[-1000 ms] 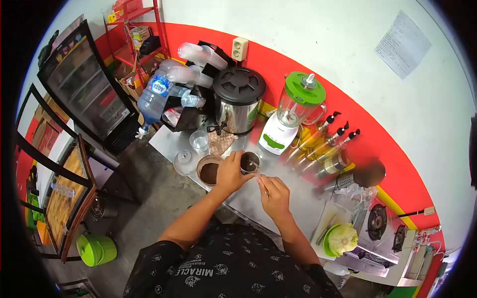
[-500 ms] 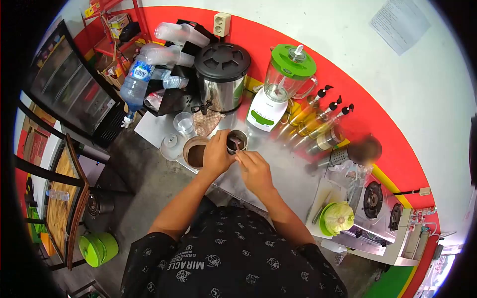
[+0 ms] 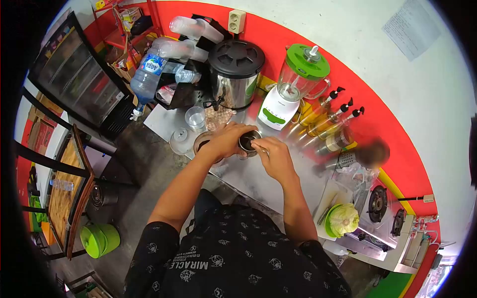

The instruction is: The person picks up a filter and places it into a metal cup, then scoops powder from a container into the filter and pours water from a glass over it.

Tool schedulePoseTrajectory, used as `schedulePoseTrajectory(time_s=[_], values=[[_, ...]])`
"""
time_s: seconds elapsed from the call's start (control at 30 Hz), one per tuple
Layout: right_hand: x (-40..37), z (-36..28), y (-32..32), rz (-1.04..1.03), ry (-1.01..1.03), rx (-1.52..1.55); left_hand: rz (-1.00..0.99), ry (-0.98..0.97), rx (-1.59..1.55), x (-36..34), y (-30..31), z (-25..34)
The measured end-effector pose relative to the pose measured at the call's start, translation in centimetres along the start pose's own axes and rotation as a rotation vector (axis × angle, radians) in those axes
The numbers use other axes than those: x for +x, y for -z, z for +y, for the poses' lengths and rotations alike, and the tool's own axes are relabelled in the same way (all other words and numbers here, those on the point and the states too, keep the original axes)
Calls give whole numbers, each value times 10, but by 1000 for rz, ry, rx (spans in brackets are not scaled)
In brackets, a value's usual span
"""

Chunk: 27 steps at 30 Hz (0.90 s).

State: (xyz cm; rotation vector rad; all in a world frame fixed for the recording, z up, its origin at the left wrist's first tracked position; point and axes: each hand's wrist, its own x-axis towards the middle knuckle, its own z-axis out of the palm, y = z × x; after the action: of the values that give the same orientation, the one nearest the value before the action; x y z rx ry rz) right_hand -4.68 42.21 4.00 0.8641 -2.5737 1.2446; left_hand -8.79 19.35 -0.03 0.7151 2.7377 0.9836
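My left hand [image 3: 229,141] is wrapped round a small metal cup [image 3: 247,143] above the counter, and dark contents show inside it. With its fingers closed at the cup's rim, my right hand [image 3: 276,158] grips a thin spoon [image 3: 267,150] that dips into the cup. Partly covered by my left hand and wrist is a round container of brown powder [image 3: 201,142]. Beside it lies a clear round lid [image 3: 180,142] with a knob. A clear plastic cup [image 3: 195,117] stands behind these, near a bag of small light-brown pieces [image 3: 218,118].
Along the wall stand a metal drink dispenser [image 3: 235,74], a green-lidded blender [image 3: 293,87] and several pump bottles [image 3: 325,116]. To the right, a cabbage [image 3: 344,220] sits in a green bowl near a gas stove [image 3: 380,203]. The steel counter's front edge [image 3: 238,186] runs before me.
The whole view has shifted, so things appear farther right. My left hand has turned over the cup and its wrist now covers more of the powder container. Less of the spoon shows inside the cup.
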Motion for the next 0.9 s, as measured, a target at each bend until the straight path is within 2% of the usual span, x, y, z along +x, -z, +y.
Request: schedulePoseTrajectory(time_s=[0.1, 0.17, 0.2, 0.27, 0.3, 0.37, 0.57, 0.63, 0.77, 0.9], values=[[-15, -9, 1, 8, -49, 51, -61, -13, 30, -5, 4, 8], [-23, -14, 6, 135, -113, 140, 36, 76, -67, -13, 8, 17], [-25, -13, 10, 145, -120, 146, 24, 74, -60, -16, 12, 20], [-33, -11, 17, 259, -194, 201, 193, 58, -13, -21, 15, 24], [-35, -14, 21, 270, -208, 206, 175, 53, -9, -24, 11, 25], [-32, -17, 28, 287, -308, 198, 260, 99, 67, -27, 5, 28], [-31, -18, 0, 353, -222, 117, 308, 93, 94, -22, -23, 37], [-33, -13, -14, 313, -86, -28, 376, 60, 48, -16, -32, 31], [-41, -6, -27, 259, -131, 67, 374, 28, 59, -14, -29, 26], [-46, -8, -11, 189, -186, 171, 268, 33, -30, -15, -15, 23]])
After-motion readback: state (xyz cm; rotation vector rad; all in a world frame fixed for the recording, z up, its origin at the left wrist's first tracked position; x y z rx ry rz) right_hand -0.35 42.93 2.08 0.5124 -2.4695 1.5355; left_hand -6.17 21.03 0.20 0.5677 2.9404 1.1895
